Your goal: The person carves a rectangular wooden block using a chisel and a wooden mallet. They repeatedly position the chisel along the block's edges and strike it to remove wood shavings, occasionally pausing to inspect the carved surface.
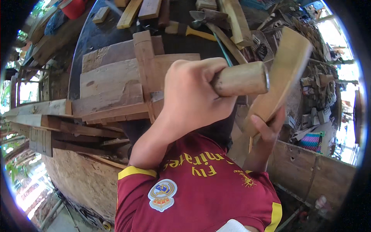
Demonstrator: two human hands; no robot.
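My left hand (193, 94) is closed round a thick, round wooden tool handle (243, 79) with a metal ring at its end. That end points to the right; the rest of the tool is hidden behind my fist. In my right hand (268, 125) I grip the lower end of a long, flat wooden piece (284, 65), tilted up and slightly blurred, beside the ringed end. A panel of joined planks (112, 83) lies beyond and left of my left hand. An upright wooden bar (143, 58) crosses it.
Several loose wood blocks (148, 8) and a yellow-handled tool (201, 33) lie on the dark surface at the far side. A long beam (236, 23) rests near them. More timber (36, 108) is stacked at left. A red bucket (73, 8) stands far left.
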